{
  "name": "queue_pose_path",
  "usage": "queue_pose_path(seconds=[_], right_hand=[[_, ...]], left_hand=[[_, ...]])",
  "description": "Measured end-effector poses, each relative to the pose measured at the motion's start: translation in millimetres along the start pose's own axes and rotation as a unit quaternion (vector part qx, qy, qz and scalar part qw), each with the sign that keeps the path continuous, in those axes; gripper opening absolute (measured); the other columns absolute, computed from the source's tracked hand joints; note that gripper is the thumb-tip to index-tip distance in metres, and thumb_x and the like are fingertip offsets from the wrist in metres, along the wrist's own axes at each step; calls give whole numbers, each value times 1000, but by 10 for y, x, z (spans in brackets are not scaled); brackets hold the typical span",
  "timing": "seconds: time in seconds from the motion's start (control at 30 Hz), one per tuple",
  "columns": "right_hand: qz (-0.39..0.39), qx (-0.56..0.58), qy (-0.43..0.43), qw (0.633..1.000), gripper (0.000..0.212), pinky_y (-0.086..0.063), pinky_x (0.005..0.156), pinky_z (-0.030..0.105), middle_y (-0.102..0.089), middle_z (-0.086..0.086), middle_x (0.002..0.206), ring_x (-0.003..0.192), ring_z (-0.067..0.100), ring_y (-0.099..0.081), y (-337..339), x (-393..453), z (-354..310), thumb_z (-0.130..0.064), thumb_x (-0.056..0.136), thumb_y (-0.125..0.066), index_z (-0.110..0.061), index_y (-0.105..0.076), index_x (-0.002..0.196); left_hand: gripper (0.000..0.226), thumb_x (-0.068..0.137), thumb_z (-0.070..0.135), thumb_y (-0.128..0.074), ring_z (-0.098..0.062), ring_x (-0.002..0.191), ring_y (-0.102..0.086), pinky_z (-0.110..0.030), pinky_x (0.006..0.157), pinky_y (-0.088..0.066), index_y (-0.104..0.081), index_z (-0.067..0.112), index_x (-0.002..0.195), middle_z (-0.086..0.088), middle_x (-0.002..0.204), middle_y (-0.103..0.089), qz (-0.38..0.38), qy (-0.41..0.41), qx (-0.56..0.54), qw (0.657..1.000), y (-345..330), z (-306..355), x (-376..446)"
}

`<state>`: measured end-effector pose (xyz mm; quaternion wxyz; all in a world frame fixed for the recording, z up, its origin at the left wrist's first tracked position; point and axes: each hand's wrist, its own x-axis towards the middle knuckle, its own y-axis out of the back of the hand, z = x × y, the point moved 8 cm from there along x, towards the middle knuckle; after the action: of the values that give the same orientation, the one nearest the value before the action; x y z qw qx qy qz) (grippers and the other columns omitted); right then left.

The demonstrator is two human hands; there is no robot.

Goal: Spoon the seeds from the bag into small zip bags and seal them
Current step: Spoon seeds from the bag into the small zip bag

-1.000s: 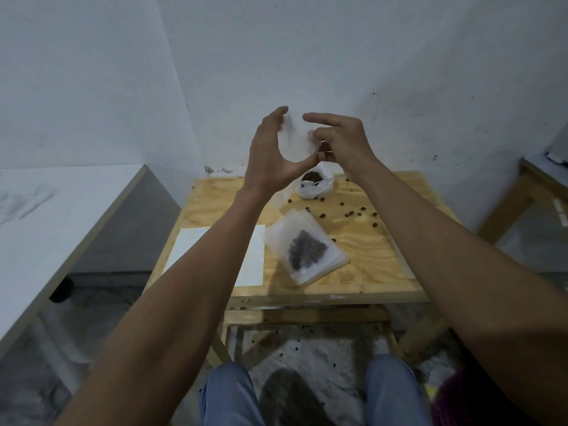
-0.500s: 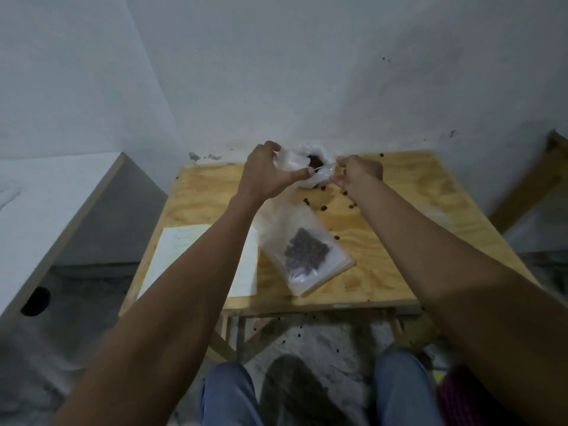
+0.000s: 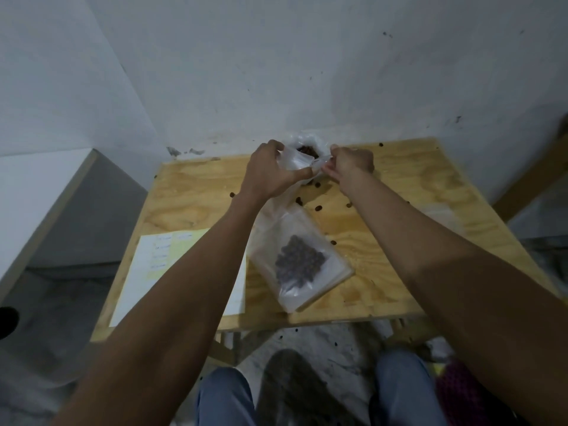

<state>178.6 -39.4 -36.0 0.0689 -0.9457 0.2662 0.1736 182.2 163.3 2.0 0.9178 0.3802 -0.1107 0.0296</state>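
Both arms have come down from chest height to the back of the plywood table [image 3: 190, 195], and the view has tipped down with them — the raised hands of a second ago are now low over the open seed bag [image 3: 305, 146] by the wall. The left hand [image 3: 270, 173] grips a small empty zip bag [image 3: 293, 159] between thumb and curled fingers, holding it just in front of the seed bag's mouth; the right hand [image 3: 350, 162] pinches something pale at that same spot, probably a spoon handle or the bag's lip, though I cannot tell which. That suggests opening is done and scooping comes next. A filled zip bag [image 3: 299, 262] lies on a stack of flat ones at the table's near edge, beside a sheet of paper [image 3: 159, 265]. Loose seeds [image 3: 318, 207] are scattered over the wood, more on the floor below. White scuffed walls meet in a corner behind — a pale counter [image 3: 40, 186] stands to the left.
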Motion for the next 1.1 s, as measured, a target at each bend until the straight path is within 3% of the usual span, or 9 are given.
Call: queue_pose_path(seconds=[0.07, 0.17, 0.37, 0.53, 0.67, 0.83, 1.0, 1.1], right_hand=[[11, -73, 43, 996, 21, -65, 70, 38, -71, 12, 78, 59, 19, -69, -1, 37, -65, -14, 94, -72, -5, -65, 76], [7, -135, 101, 986, 29, -65, 73, 40, -69, 7, 70, 64, 24, -74, -41, 9, -188, -18, 96, -68, -11, -63, 69], [-24, -121, 202, 972, 10, -65, 65, 39, -73, 8, 73, 63, 22, -74, -109, -89, -407, -15, 98, -66, -11, -70, 89], [33, -112, 242, 963, 16, -63, 75, 45, -75, 4, 75, 74, 23, -74, -32, 0, -444, -19, 93, -67, -19, -74, 78], [40, -138, 265, 953, 22, -63, 73, 46, -72, 3, 68, 69, 23, -73, 26, -16, -361, -14, 95, -64, -17, -73, 75], [26, -134, 248, 959, 36, -63, 71, 45, -71, 3, 63, 63, 21, -73, 55, -25, -301, -11, 96, -62, -22, -66, 62], [-17, -167, 210, 963, 27, -58, 52, 20, -72, 5, 65, 44, 5, -66, -25, -13, -305, -18, 100, -62, -11, -69, 74], [-31, -140, 162, 976, 20, -61, 58, 23, -73, 5, 67, 52, 12, -71, -23, 32, -246, -18, 99, -64, -7, -70, 84]], left_hand=[[104, 51, 84, -69, -13, 96, -59, -16, 68, -40, -60, 11, 125, 0, 115, -63, 1, -3, -2, 1000, -17, -1, 10], [99, 56, 79, -75, -14, 98, -59, -21, 71, -41, -60, 11, 126, -2, 117, -64, 4, -8, 5, 1000, -27, -9, 31], [103, 53, 82, -71, -15, 99, -59, -25, 75, -42, -60, 10, 126, -3, 118, -64, 10, -16, 18, 1000, -53, -13, 49], [95, 61, 72, -82, -15, 99, -59, -26, 76, -43, -59, 10, 128, -5, 120, -64, 11, -27, 22, 999, -58, -15, 59], [94, 63, 71, -82, -17, 103, -61, -28, 79, -46, -59, 10, 130, -5, 122, -63, 15, -32, 22, 999, -64, -42, 73], [94, 63, 72, -81, -18, 104, -60, -28, 79, -46, -59, 9, 130, -5, 122, -63, 23, -40, 24, 999, -82, -28, 64], [92, 65, 70, -83, -17, 103, -59, -26, 78, -42, -58, 9, 130, -5, 121, -62, 29, -41, 25, 998, -106, -22, 48], [95, 63, 72, -81, -18, 103, -59, -26, 79, -43, -58, 8, 130, -6, 121, -62, 29, -39, 26, 998, -122, -7, 39]])
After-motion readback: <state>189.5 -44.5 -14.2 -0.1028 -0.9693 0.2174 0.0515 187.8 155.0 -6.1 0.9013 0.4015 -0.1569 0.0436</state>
